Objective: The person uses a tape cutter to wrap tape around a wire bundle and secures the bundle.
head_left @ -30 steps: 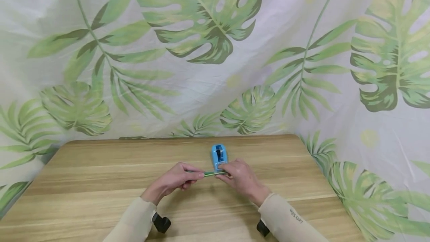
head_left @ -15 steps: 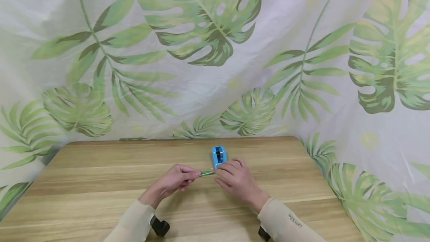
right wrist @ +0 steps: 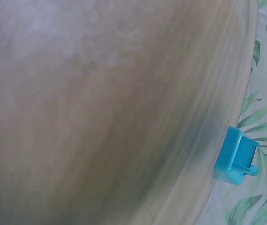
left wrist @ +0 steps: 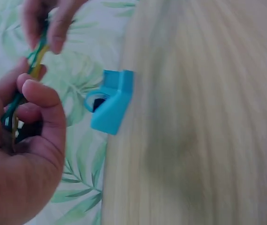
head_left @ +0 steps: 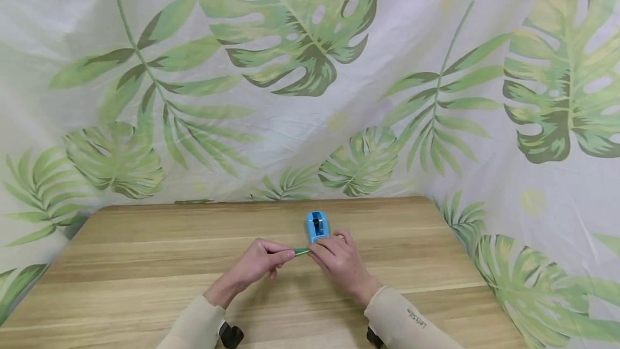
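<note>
Between the hands runs a thin bundle of green and yellow sticks (left wrist: 37, 58), perhaps pencils; blur hides their exact kind. My left hand (head_left: 259, 263) grips one end, its fingers and thumb curled round it, as the left wrist view shows. At the other end, my right hand (head_left: 341, 263) pinches the bundle between thumb and fingers. Only a short green stretch shows between the two hands in the head view. Just beyond the right hand stands a blue tape dispenser (head_left: 317, 225), its front partly covered by the fingers. Neither hand appears in the right wrist view.
Underneath is a wood-grain table (head_left: 160, 257) with rounded far corners. A leaf-printed cloth (head_left: 290, 123) hangs behind it and along the right side. The tape dispenser's toothed cutting edge (right wrist: 254, 158) shows in the right wrist view.
My right hand has drawn back from the dispenser's front and turned along the bundle. Since half a second ago, the left hand has shifted slightly right, so less of the bundle shows between the hands.
</note>
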{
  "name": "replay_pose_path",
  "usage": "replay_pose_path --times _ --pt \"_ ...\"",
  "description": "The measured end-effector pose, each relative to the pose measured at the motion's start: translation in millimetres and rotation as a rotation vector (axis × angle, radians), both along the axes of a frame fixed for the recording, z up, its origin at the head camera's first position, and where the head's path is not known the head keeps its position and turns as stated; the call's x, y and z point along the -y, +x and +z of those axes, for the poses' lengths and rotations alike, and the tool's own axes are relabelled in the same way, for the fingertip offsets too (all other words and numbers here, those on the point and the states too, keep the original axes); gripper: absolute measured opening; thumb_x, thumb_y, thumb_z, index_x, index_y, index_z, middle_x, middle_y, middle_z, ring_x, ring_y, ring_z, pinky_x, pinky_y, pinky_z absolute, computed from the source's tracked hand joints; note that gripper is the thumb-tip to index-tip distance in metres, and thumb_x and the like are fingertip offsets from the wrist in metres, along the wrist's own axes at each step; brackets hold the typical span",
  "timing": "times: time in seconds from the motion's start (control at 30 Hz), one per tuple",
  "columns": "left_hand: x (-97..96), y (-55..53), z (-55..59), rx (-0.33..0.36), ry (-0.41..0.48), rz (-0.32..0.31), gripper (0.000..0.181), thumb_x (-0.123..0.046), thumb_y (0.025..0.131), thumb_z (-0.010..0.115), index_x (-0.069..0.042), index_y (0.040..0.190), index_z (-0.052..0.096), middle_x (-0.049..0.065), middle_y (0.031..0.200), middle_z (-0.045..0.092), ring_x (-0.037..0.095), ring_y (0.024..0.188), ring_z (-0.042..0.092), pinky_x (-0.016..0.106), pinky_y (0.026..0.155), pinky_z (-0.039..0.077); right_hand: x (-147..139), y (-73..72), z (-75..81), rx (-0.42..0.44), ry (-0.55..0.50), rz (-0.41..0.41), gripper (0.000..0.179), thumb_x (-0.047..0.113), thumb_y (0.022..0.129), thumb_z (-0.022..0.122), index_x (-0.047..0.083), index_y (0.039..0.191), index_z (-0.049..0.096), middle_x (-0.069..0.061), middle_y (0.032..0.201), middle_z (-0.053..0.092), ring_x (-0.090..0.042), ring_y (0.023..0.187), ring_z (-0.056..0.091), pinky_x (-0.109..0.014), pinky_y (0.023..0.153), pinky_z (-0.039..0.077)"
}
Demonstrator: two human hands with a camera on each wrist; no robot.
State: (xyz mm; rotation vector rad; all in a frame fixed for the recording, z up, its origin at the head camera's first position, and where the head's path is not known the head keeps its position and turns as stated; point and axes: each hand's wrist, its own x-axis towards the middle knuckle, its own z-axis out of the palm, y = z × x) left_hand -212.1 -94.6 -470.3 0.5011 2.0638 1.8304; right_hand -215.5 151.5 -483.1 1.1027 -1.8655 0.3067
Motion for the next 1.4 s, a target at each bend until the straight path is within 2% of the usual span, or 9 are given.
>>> replay_pose_path --times 0.23,0.37,0.63,0.7,0.8,0.9,0.97,1.17,1.4 --pt "-2.4 1.3 -6.1 -0.247 -0.044 0.002 0.02 -0.017 0.094 0.072 -0.005 0.109 0.078 0.003 0.07 0.057 0.007 0.051 0.045 0.019 0.046 0.039 0.5 1.4 -4.4 0.054 -0.021 -0.037 0.014 0.022 0.095 0.071 0.01 0.101 0.077 -0.001 0.096 0.073 -0.015 0.084 0.068 -0.039 0.08 0.047" --pt "-3.4 2.2 -4.9 -0.386 -0.095 0.0 0.02 -0.019 0.092 0.073 -0.01 0.11 0.079 0.001 0.069 0.057 0.005 0.056 0.042 0.02 0.049 0.038 2.7 6.6 -1.5 0.158 0.004 -0.103 0.015 0.02 0.087 0.08 0.011 0.098 0.078 0.002 0.096 0.072 -0.013 0.086 0.068 -0.041 0.084 0.045" --pt "-1.6 2.2 -2.9 -0.622 -0.241 -0.054 0.023 -0.015 0.091 0.073 -0.007 0.113 0.077 -0.009 0.072 0.056 0.002 0.063 0.04 0.02 0.051 0.039 11.1 17.4 33.1 0.754 0.205 -0.254 0.007 0.028 0.09 0.078 0.023 0.094 0.077 0.014 0.085 0.072 -0.006 0.079 0.065 -0.061 0.102 0.037" --pt "-0.6 2.4 -3.7 -0.678 -0.277 -0.067 0.023 -0.015 0.09 0.075 -0.008 0.112 0.078 -0.012 0.072 0.054 0.0 0.063 0.04 0.019 0.051 0.04 9.3 14.6 40.6 0.89 0.268 -0.224 0.007 0.028 0.091 0.077 0.022 0.093 0.076 0.017 0.081 0.069 -0.004 0.076 0.062 -0.059 0.1 0.038" --pt "0.0 3.3 -3.8 -0.741 -0.3 -0.082 0.022 -0.014 0.089 0.076 -0.008 0.111 0.078 -0.016 0.072 0.051 0.0 0.064 0.04 0.018 0.051 0.04 3.9 8.5 46.1 1.065 0.309 -0.126 0.005 0.026 0.093 0.075 0.021 0.092 0.074 0.017 0.075 0.062 -0.002 0.067 0.054 -0.04 0.084 0.048" --pt "0.0 3.8 -3.5 -0.774 -0.304 -0.087 0.023 -0.013 0.088 0.078 -0.009 0.11 0.079 -0.018 0.073 0.051 -0.001 0.065 0.039 0.018 0.052 0.04 -1.1 3.3 47.1 1.23 0.291 -0.01 0.006 0.021 0.095 0.072 0.018 0.09 0.072 0.014 0.07 0.056 -0.002 0.061 0.045 -0.024 0.061 0.042" --pt "0.7 4.3 -3.1 -0.801 -0.312 -0.086 0.024 -0.011 0.087 0.078 -0.01 0.11 0.079 -0.018 0.074 0.051 -0.001 0.066 0.04 0.018 0.053 0.04 -2.3 1.6 47.3 1.304 0.269 0.052 0.007 0.018 0.096 0.071 0.017 0.089 0.072 0.012 0.07 0.057 -0.002 0.061 0.045 -0.021 0.056 0.039" --pt "2.9 6.4 0.7 -0.785 -0.389 -0.089 0.026 -0.018 0.087 0.079 -0.016 0.113 0.079 -0.019 0.075 0.054 0.0 0.066 0.042 0.02 0.055 0.042 -0.7 2.6 48.3 1.301 0.231 0.067 0.005 0.017 0.092 0.075 0.014 0.088 0.075 0.014 0.073 0.062 -0.001 0.063 0.048 -0.02 0.058 0.042" --pt "6.6 4.7 11.2 -0.525 -0.469 -0.098 0.035 -0.044 0.094 0.069 -0.016 0.113 0.078 -0.002 0.096 0.075 0.004 0.07 0.058 0.025 0.06 0.05 7.7 10.3 50.3 1.021 0.327 -0.089 0.008 0.024 0.093 0.074 0.017 0.091 0.077 0.014 0.083 0.064 0.001 0.07 0.053 -0.02 0.064 0.047"
